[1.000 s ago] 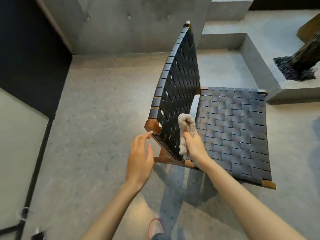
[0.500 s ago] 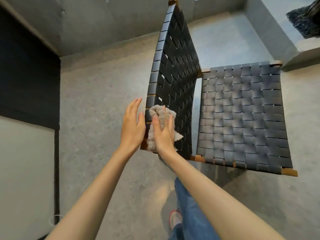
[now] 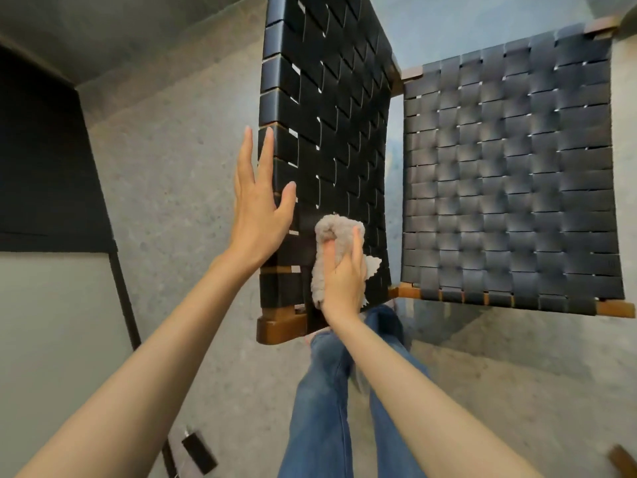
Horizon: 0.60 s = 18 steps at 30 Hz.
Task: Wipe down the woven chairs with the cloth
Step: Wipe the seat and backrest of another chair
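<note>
Fuzzy grey-beige cloth [image 3: 332, 232], bunched into a roll, long axis running lengthwise up the black woven chair backrest [image 3: 327, 115] it lies against; right hand [image 3: 344, 282] fingers curled round it; left hand [image 3: 258, 208] fingers straight, spread, beside backrest edge.

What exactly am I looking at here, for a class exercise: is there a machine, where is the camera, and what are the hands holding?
There is no machine. A person wears a wide-angle camera on the head, so the view looks down along their own arms. The right hand grips a grey fluffy cloth and presses it against the chair's black woven backrest, low down near the wooden frame. The left hand is open, fingers straight, lying along the backrest's outer edge, seemingly to steady it. The woven seat lies to the right. Below are the person's legs in blue jeans, above a grey concrete floor.
</note>
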Each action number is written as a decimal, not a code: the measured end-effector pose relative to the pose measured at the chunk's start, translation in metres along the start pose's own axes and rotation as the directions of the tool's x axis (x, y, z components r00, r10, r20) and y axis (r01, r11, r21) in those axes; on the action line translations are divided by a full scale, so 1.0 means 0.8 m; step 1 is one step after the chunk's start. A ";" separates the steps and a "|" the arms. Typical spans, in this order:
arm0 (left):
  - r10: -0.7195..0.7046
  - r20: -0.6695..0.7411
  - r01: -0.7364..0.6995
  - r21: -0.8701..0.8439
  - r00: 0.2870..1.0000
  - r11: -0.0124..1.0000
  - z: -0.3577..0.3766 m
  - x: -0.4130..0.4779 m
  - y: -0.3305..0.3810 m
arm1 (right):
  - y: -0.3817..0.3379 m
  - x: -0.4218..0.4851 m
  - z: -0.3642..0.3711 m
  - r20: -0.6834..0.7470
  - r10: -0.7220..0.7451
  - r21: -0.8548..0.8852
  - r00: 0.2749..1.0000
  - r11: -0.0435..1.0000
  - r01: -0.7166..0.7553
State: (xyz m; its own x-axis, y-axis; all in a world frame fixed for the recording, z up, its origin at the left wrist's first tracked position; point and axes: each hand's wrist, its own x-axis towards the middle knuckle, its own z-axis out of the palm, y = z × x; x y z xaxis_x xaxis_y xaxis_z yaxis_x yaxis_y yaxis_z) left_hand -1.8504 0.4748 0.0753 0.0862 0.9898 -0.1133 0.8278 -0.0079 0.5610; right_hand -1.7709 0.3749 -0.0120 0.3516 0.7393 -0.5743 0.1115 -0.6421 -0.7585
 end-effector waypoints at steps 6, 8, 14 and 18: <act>0.033 -0.017 -0.032 0.051 0.999 0.998 0.017 0.010 -0.001 | 0.073 0.093 -0.010 -0.004 0.266 0.176 0.964 0.949 -0.261; 0.025 -0.052 -0.022 0.053 0.998 0.998 0.021 0.009 0.001 | 0.094 0.121 -0.014 0.023 0.289 0.203 0.957 0.936 -0.287; 0.050 -0.075 -0.050 0.005 0.996 0.999 0.020 0.007 0.001 | 0.095 0.149 -0.009 0.049 0.398 0.314 0.916 0.864 -0.393; 0.052 -0.087 -0.052 0.003 0.995 0.999 0.019 0.007 0.003 | 0.055 0.094 -0.002 0.026 0.112 0.182 0.993 0.977 -0.115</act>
State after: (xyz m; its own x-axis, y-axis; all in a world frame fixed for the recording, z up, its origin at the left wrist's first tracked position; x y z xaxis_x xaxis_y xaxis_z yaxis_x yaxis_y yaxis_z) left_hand -1.8395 0.4778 0.0637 0.0803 0.9967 -0.0125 0.8241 -0.0594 0.5633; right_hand -1.7383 0.4021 -0.0885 0.3379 0.6679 -0.6631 -0.1001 -0.6751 -0.7309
